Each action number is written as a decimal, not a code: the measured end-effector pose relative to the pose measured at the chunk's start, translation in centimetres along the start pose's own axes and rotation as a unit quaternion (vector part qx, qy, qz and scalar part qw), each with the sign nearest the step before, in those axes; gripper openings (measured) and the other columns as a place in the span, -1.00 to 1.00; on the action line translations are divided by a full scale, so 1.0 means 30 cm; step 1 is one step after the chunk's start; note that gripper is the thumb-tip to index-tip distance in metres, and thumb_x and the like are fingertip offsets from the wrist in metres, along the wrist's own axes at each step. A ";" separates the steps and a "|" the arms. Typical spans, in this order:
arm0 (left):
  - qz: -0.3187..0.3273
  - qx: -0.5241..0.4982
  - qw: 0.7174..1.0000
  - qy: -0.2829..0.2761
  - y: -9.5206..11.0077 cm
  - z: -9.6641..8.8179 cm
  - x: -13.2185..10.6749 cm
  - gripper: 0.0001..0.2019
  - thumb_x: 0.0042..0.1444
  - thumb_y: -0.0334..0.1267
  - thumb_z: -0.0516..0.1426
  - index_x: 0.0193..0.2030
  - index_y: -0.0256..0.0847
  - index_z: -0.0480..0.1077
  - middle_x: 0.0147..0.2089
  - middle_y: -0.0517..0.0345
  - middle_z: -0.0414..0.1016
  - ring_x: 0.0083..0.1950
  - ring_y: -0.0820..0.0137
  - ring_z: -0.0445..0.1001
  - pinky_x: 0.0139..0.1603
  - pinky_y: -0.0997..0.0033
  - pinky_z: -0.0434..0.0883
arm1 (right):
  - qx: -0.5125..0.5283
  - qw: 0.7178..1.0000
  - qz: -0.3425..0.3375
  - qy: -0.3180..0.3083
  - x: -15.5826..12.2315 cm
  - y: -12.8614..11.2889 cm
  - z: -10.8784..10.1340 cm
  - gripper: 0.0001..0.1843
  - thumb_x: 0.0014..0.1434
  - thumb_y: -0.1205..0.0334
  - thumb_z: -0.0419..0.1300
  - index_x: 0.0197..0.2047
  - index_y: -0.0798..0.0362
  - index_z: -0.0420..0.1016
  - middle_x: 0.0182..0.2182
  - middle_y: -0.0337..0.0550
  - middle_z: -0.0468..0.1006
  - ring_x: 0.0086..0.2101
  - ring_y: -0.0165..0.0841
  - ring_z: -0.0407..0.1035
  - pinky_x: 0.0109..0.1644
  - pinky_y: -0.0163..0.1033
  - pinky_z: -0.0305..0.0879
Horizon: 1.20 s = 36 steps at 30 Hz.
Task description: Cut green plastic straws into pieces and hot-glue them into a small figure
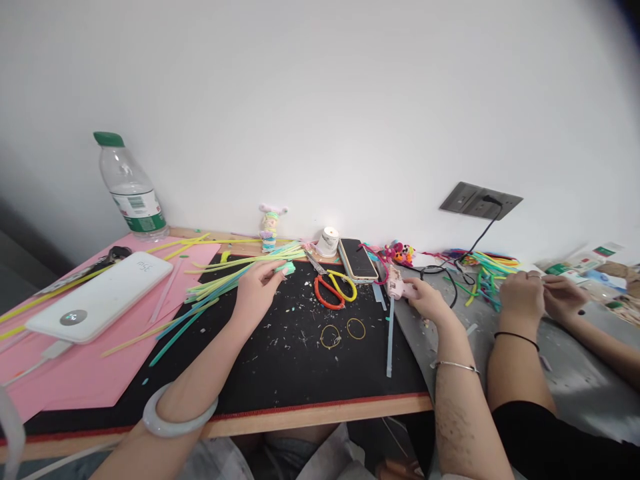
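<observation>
My left hand [260, 285] is closed in a pinch on a small mint-green fuzzy piece [289, 268], above the black mat [280, 360]. My right hand [427, 298] is closed around the handle of a pale pink glue gun [395, 283]. From the back of the gun a long translucent glue stick [390, 343] points toward me. Left of my left hand lie fuzzy craft stems [200, 300] in yellow, green and blue. Between my hands are scissors [334, 287] with orange and yellow handles, and two thin tan rings [356, 329].
A phone [358, 260], an upturned white cup [328, 242] and a small fuzzy doll [269, 228] stand along the wall. At left are a power bank [100, 293] and a bottle [134, 193]. Another person's hands [523, 293] work at right, below a wall socket [480, 200].
</observation>
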<state>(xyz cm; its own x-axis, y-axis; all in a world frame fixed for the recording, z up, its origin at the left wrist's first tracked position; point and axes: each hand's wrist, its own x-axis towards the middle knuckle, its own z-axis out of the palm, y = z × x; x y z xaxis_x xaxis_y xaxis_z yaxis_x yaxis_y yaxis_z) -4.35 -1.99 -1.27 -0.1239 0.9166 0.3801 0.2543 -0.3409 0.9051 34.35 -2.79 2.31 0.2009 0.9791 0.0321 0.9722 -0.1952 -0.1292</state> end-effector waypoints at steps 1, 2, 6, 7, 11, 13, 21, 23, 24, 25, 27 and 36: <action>-0.004 -0.008 1.000 0.001 -0.002 0.001 0.001 -0.69 0.04 -0.12 0.13 -0.12 -0.19 0.48 0.00 0.02 0.46 -0.18 0.33 0.49 -0.10 0.29 0.45 | -0.001 1.000 -0.007 -0.005 0.003 0.000 -0.004 -0.45 -0.07 0.45 0.03 0.05 0.03 0.35 -0.14 -0.03 0.52 -0.22 -0.23 0.40 -0.16 -0.20 0.22; -0.008 -0.016 1.000 0.001 -0.003 0.002 0.001 -0.69 0.03 -0.11 0.13 -0.12 -0.18 0.48 0.00 0.02 0.46 -0.19 0.33 0.49 -0.10 0.29 0.44 | -0.004 1.000 -0.016 -0.010 0.006 0.002 -0.006 -0.44 -0.07 0.46 0.02 0.05 0.04 0.35 -0.14 -0.03 0.52 -0.23 -0.23 0.40 -0.15 -0.19 0.22; -0.022 -0.041 0.999 -0.003 -0.002 0.002 0.003 -0.67 0.02 -0.08 0.14 -0.11 -0.18 0.48 -0.01 0.02 0.47 -0.22 0.32 0.50 -0.13 0.28 0.45 | -0.027 0.999 -0.038 -0.022 0.025 0.010 -0.004 -0.40 -0.10 0.52 -0.03 0.05 0.03 0.37 -0.12 -0.04 0.51 -0.21 -0.22 0.38 -0.09 -0.16 0.18; -0.027 -0.045 0.999 -0.004 -0.001 0.001 0.003 -0.67 0.01 -0.08 0.14 -0.12 -0.18 0.48 -0.03 0.02 0.47 -0.23 0.32 0.50 -0.13 0.28 0.45 | -0.039 0.998 -0.034 -0.028 0.030 0.011 -0.002 -0.38 -0.10 0.53 -0.03 0.06 0.02 0.36 -0.12 -0.03 0.50 -0.20 -0.21 0.38 -0.07 -0.14 0.17; -0.063 -0.068 0.996 0.000 0.003 -0.005 0.007 -0.66 -0.02 -0.08 0.16 -0.12 -0.19 0.48 -0.06 0.03 0.50 -0.24 0.31 0.50 -0.13 0.27 0.44 | -0.083 0.995 -0.009 -0.050 0.037 -0.006 -0.020 -0.40 -0.03 0.50 -0.02 0.12 0.04 0.33 -0.07 0.10 0.46 -0.10 -0.10 0.35 -0.02 -0.04 0.13; -0.094 -0.089 0.992 -0.003 0.003 -0.006 0.011 -0.64 -0.04 -0.08 0.18 -0.12 -0.21 0.47 -0.12 0.03 0.52 -0.25 0.31 0.50 -0.14 0.27 0.43 | -0.077 0.996 0.002 -0.035 0.017 -0.039 -0.058 -0.44 0.02 0.46 0.00 0.13 0.12 0.31 -0.03 0.17 0.43 -0.03 -0.07 0.31 0.02 0.00 0.11; -0.174 -0.205 0.963 -0.030 0.015 -0.005 0.014 -0.64 -0.17 -0.12 0.28 -0.22 -0.25 0.46 -0.31 0.11 0.53 -0.31 0.39 0.48 -0.18 0.34 0.42 | 0.293 0.939 -0.160 0.084 -0.225 -0.479 -0.175 -0.72 0.14 0.25 0.00 -0.11 0.05 0.42 -0.35 -0.11 0.54 -0.35 -0.33 0.42 -0.29 -0.27 0.27; -0.180 -0.223 0.957 -0.049 0.022 -0.006 0.011 -0.67 -0.18 -0.13 0.29 -0.27 -0.26 0.47 -0.35 0.13 0.52 -0.34 0.42 0.46 -0.19 0.36 0.41 | 0.351 0.914 -0.200 0.037 -0.238 -0.607 -0.120 -0.73 0.17 0.20 -0.02 -0.12 0.04 0.41 -0.47 -0.18 0.51 -0.48 -0.37 0.37 -0.42 -0.31 0.23; -0.183 -0.231 0.954 -0.059 0.025 -0.006 0.009 -0.68 -0.18 -0.14 0.30 -0.29 -0.27 0.47 -0.37 0.13 0.51 -0.34 0.43 0.46 -0.19 0.37 0.41 | 0.366 0.906 -0.211 0.028 -0.229 -0.660 -0.083 -0.74 0.17 0.17 0.00 -0.14 0.04 0.42 -0.52 -0.21 0.48 -0.50 -0.38 0.35 -0.44 -0.31 0.21; -0.186 -0.237 0.951 -0.066 0.026 -0.006 0.009 -0.69 -0.19 -0.14 0.30 -0.30 -0.27 0.47 -0.38 0.14 0.51 -0.35 0.43 0.45 -0.20 0.37 0.41 | 0.377 0.900 -0.216 0.018 -0.211 -0.702 -0.042 -0.74 0.15 0.16 0.03 -0.14 0.05 0.41 -0.55 -0.22 0.46 -0.51 -0.38 0.33 -0.45 -0.31 0.20; -0.189 -0.243 0.949 -0.074 0.025 -0.007 0.009 -0.72 -0.19 -0.15 0.30 -0.33 -0.27 0.48 -0.40 0.14 0.50 -0.36 0.44 0.45 -0.21 0.37 0.40 | 0.411 0.886 -0.215 -0.022 -0.166 -0.759 0.038 -0.78 0.13 0.16 0.07 -0.18 0.06 0.39 -0.60 -0.27 0.41 -0.57 -0.41 0.30 -0.49 -0.33 0.18; -0.199 -0.194 0.958 -0.073 0.007 -0.005 0.012 -0.72 -0.19 -0.14 0.30 -0.35 -0.28 0.49 -0.43 0.10 0.50 -0.38 0.43 0.44 -0.26 0.38 0.39 | 0.570 0.806 -0.155 -0.026 -0.109 -0.810 0.201 -0.84 0.09 0.21 0.05 -0.49 0.04 0.23 -0.65 -0.34 0.32 -0.64 -0.49 0.17 -0.54 -0.37 0.12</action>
<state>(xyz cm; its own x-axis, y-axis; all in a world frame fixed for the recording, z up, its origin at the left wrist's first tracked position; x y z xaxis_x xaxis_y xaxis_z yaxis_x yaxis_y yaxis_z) -4.48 -1.77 -0.90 0.0060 0.9999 -0.0139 -0.1641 0.0147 0.9863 9.35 -0.91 -0.64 -0.0642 0.9776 0.2002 0.2254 0.2096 -0.9514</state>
